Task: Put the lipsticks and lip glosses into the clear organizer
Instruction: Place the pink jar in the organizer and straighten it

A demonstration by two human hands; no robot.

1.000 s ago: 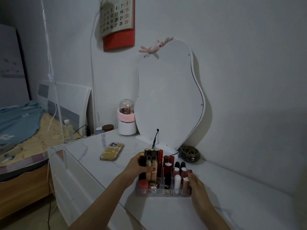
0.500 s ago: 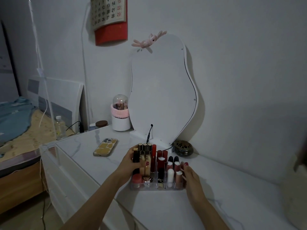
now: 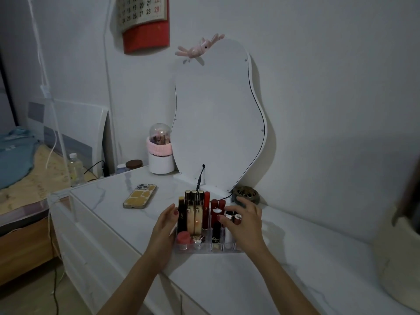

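Dresser [image 3: 295, 258]: both hands open vs organizer [image 3: 204, 248].

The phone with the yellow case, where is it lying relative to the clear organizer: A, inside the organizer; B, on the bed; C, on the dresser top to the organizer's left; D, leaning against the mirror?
C: the phone lies flat on the white dresser top, left of the clear organizer and apart from it.

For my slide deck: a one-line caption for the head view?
Both hands steady a clear organizer full of lipsticks on a white dresser.
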